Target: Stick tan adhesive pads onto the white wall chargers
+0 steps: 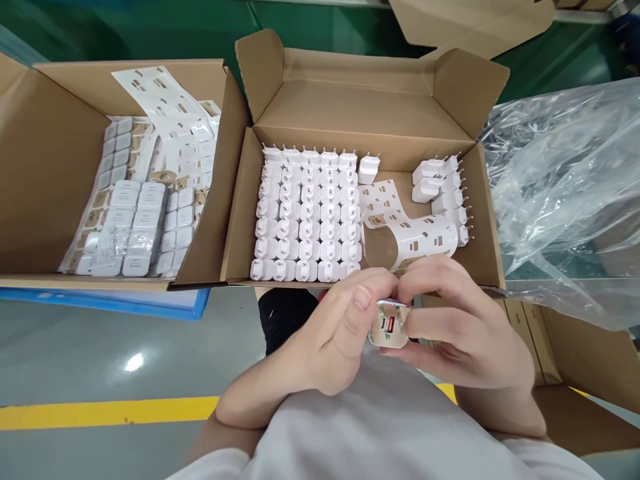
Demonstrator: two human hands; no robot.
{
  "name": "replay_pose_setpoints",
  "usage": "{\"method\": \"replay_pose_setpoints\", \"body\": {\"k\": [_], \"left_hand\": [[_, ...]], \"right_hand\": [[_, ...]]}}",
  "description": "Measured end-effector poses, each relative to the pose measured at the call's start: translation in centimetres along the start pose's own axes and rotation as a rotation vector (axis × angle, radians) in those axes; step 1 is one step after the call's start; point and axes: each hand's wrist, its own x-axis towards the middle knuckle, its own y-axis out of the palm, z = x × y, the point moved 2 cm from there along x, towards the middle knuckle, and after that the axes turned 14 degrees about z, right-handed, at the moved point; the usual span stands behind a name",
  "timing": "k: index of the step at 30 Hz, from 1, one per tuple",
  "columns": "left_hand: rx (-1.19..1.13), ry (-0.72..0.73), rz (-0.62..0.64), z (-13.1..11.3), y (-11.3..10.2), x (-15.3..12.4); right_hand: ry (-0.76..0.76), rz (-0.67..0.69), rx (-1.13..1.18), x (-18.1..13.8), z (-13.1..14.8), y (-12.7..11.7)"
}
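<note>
Between my two hands is a white USB wall charger, its port face turned up towards me. Tan printed backing paper covers that face around a small port and a red USB port. My left hand is closed against the charger's left side, thumb and fingers pressed near its upper edge. From the other side, my right hand pinches it with bent fingers. Just beyond my hands, a carton holds white chargers in tight rows, metal pins up. A curled, punched white sticker sheet lies inside it.
Left stands another carton with plastic-wrapped white pieces and sticker sheets. More chargers line the middle carton's right side. Clear plastic is at right, above an open box. A blue-edged board shows below the left carton.
</note>
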Motion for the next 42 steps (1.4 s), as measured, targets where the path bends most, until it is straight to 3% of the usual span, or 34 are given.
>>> {"method": "replay_pose_setpoints", "body": {"k": [13, 19, 35, 42], "left_hand": [[-0.039, 0.01, 0.02, -0.4, 0.0, 0.0], [-0.095, -0.06, 0.059, -0.3, 0.1, -0.3], [-0.124, -0.024, 0.064, -0.3, -0.1, -0.3], [-0.092, -0.039, 0.119, 0.2, 0.2, -0.1]], "right_hand": [[-0.009, 0.01, 0.026, 0.3, 0.2, 0.0], [0.032, 0.064, 0.053, 0.3, 0.4, 0.1], [0.016, 0.073, 0.071, 0.5, 0.5, 0.0], [0.075, 0.286, 0.081, 0.8, 0.8, -1.1]]}}
